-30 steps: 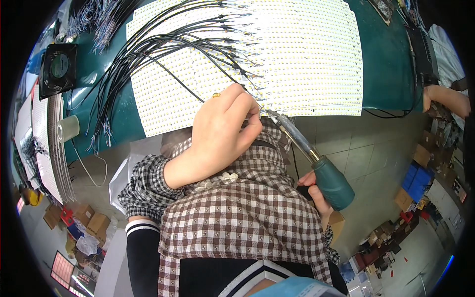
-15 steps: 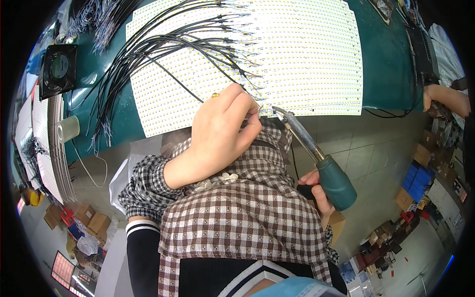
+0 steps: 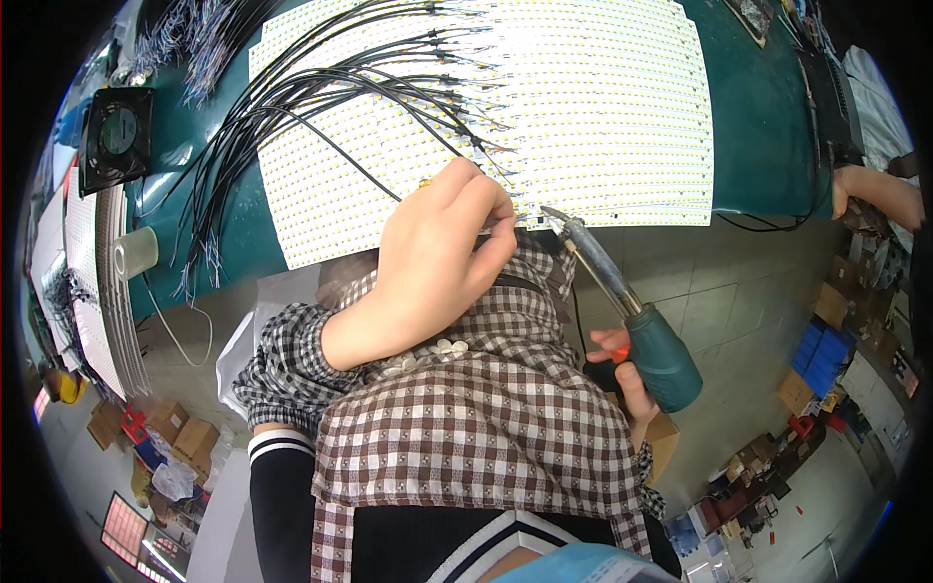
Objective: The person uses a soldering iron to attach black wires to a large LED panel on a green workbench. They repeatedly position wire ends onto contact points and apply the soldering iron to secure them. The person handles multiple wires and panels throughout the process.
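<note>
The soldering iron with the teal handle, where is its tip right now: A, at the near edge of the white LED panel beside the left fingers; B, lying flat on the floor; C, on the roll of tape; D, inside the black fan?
A: the right hand holds the soldering iron with its tip at the white LED panel's near edge, close to the left hand.

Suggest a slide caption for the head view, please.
Left hand steadies wire on LED strip sheet; right hand holds soldering iron.

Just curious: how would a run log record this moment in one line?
left hand: pinching wire on LED sheet | right hand: holding soldering iron | tip at sheet edge
</note>
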`<state>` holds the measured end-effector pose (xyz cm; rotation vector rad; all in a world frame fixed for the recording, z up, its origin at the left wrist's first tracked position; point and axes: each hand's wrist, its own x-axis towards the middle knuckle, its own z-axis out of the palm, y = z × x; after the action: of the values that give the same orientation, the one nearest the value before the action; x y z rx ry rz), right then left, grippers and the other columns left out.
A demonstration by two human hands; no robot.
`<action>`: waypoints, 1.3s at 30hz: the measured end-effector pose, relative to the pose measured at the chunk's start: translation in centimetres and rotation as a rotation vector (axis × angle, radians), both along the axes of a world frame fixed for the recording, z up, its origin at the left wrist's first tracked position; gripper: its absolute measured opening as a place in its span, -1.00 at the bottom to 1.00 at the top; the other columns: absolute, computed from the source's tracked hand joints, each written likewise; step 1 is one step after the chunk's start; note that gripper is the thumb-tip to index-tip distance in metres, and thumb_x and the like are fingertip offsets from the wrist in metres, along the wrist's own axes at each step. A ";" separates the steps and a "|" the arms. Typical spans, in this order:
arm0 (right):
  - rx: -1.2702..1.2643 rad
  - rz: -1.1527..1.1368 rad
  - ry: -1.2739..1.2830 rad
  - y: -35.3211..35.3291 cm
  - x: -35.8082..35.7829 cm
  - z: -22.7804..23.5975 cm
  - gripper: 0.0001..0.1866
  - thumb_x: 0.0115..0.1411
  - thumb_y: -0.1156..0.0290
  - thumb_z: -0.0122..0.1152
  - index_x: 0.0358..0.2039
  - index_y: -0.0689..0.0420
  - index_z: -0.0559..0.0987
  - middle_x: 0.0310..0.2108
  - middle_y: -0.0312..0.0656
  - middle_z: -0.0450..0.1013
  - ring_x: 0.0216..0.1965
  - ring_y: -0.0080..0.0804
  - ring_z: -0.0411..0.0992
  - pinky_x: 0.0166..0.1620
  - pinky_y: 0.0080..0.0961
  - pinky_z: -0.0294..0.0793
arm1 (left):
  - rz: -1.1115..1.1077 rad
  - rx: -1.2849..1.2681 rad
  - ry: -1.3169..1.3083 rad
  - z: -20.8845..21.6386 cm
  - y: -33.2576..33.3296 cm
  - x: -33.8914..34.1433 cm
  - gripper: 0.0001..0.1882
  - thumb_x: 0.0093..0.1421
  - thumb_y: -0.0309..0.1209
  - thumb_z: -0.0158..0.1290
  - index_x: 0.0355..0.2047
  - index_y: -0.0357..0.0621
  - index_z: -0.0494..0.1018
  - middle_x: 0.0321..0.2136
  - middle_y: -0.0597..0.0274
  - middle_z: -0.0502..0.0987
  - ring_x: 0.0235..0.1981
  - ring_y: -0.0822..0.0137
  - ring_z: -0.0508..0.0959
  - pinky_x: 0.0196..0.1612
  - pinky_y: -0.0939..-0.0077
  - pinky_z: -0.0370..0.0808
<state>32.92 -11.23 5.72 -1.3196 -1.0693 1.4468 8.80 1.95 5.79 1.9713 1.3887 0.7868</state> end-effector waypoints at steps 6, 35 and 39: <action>0.009 0.003 -0.026 0.3 -0.1 0.2 -0.60 0.20 0.21 0.12 -0.16 0.34 0.43 -0.26 0.00 0.44 -0.25 -0.26 0.47 -0.16 -0.36 0.53 | 0.014 0.056 0.019 -0.7 0.0 0.1 -0.85 -0.07 -0.58 0.12 -0.50 -0.14 0.37 -0.52 0.21 0.37 -0.54 0.20 0.44 -0.50 0.37 0.35; 0.006 -0.160 0.054 -0.2 -0.6 -0.9 -0.66 0.00 0.56 0.34 -0.23 0.42 0.46 -0.48 -0.06 0.50 -0.43 -0.31 0.52 -0.28 -0.40 0.57 | 0.024 0.104 0.060 -0.7 -0.1 0.4 -0.87 -0.08 -0.58 0.12 -0.52 -0.15 0.39 -0.53 0.23 0.37 -0.56 0.25 0.45 -0.51 0.41 0.34; 0.009 -0.166 0.050 -0.2 -0.7 -1.0 -0.65 0.00 0.58 0.32 -0.21 0.43 0.45 -0.48 -0.06 0.50 -0.43 -0.31 0.51 -0.29 -0.39 0.57 | 0.023 0.099 0.062 -0.7 -0.1 0.4 -0.87 -0.08 -0.58 0.12 -0.52 -0.15 0.39 -0.53 0.23 0.37 -0.56 0.26 0.45 -0.51 0.42 0.35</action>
<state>32.23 -11.43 4.71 -1.3262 -0.9107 1.3424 9.20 1.87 5.13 2.0746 1.4359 0.8253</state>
